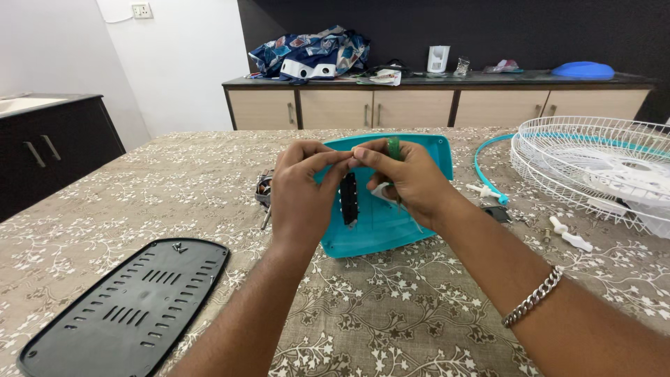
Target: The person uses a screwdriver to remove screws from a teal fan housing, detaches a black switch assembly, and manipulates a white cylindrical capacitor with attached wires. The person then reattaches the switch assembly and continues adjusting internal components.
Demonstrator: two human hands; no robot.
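Observation:
Both hands meet above a teal plastic fan base housing [380, 223] that lies on the patterned tablecloth. My right hand [412, 181] grips a green-handled screwdriver [393, 147], its tip hidden behind the fingers. My left hand [300, 192] pinches something tiny at the fingertips, touching the right hand's fingers; I cannot make out what it is. A black switch block [349, 199] stands in the housing between the two hands. A fan motor [264, 190] is partly hidden behind my left hand.
A black vented base plate [129, 307] lies at the near left. A white wire fan guard [593, 164] with a teal rim ring [481, 171] sits at the right, white knobs [571, 236] beside it. A sideboard [433, 105] with clutter stands behind the table.

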